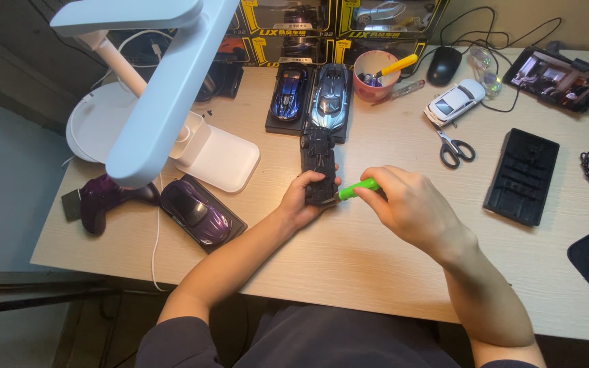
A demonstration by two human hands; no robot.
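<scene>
Gripping upturned toy car [319, 167], green screwdriver [358, 189]; cluttered wooden desk [349, 252].

Single head cam, looks steeply down and forward from above the person's lap at the wooden desk [349, 259]. Close range: forearms fill the lower frame, boxes at the far edge top it.

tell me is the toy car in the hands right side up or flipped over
Flipped over. The black toy car shows its flat underside, no roof or windows, while the left hand steadies it and the right hand holds a green screwdriver.
</scene>
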